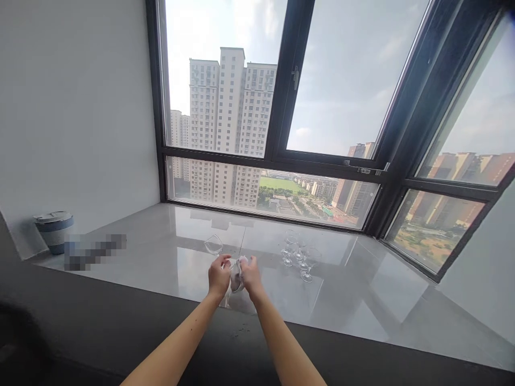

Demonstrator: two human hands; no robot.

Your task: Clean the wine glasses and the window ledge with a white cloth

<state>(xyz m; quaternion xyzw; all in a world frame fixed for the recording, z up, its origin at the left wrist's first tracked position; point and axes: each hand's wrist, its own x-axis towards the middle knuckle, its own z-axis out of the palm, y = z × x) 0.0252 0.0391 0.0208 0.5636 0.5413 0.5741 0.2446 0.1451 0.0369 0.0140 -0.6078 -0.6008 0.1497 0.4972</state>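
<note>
Both grips clamped on wine glass (235, 276): L hand (218, 276), R hand (251, 274), glass btwn.

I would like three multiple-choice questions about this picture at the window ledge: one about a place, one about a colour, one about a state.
1. Where does the cluster of empty glasses stand?
A. right of the hands
B. beside the lidded cup
C. on the window frame

2. Which colour is the band on the lidded cup?
A. red
B. blue
C. green

3. How is the wine glass held?
A. by neither hand
B. by the left hand alone
C. between both hands

Answers: 1 A, the glasses stand on the ledge right of the hands. 2 B, the band is blue. 3 C, left hand and right hand both grip it.
</note>
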